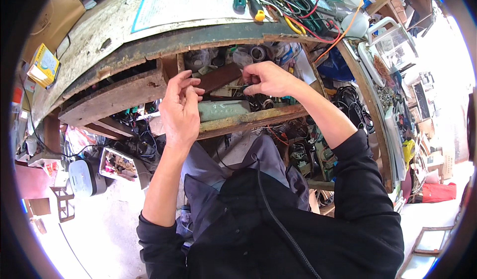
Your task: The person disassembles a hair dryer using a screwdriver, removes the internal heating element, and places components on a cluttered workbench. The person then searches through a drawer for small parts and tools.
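My left hand (181, 107) is over the left part of an open wooden drawer (263, 114). Its fingers are loosely bent and apart, close to the left end of a dark brown block (218, 78); whether they touch it I cannot tell. My right hand (271, 79) reaches in from the right, its fingers curled beside the block's right end. What those fingers hold, if anything, is hidden. A grey-green rectangular block (223, 110) lies along the drawer's near side. Small parts and round pieces (257, 53) fill the drawer around them.
Above the drawer, the worn bench top carries a paper sheet (186, 5), a green-handled screwdriver (239, 1), a yellow-and-black-handled one (257, 9) and tangled wires (293, 5). A yellow box (43, 65) stands at the left. Black cables (348, 102) hang right of the drawer.
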Demonstrator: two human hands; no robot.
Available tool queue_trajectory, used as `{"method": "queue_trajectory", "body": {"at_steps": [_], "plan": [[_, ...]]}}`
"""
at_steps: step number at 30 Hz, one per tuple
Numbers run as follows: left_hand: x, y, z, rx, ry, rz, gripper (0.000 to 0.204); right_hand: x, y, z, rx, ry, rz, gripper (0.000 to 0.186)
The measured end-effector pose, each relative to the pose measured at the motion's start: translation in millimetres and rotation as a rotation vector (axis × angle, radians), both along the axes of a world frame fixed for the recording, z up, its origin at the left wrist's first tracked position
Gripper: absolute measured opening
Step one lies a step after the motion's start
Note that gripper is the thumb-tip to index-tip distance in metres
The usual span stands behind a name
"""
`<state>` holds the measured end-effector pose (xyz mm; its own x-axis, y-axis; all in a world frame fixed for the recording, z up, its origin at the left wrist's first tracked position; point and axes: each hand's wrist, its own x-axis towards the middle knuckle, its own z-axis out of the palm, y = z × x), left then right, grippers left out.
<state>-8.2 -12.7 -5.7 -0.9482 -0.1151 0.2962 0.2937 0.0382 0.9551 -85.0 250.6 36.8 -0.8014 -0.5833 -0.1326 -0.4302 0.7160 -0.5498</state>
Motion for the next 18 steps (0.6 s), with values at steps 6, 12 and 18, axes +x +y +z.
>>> {"method": "queue_trajectory", "body": {"at_steps": [6, 12, 18], "plan": [[1.8, 1.8, 1.3, 0.02, 0.026, 0.05, 0.031, 23.7, -37.4, 8.0, -0.14, -0.131, 0.183, 0.026], [0.6, 2.5, -1.2, 0.009, 0.038, 0.069, 0.031, 24.5, -59.7, -5.7, -0.151, -0.069, 0.349, 0.021], [0.2, 4.0, 0.9, -0.008, 0.026, 0.057, 0.03, -10.4, -3.3, -15.3, 0.227, 0.341, -0.005, 0.017]]}}
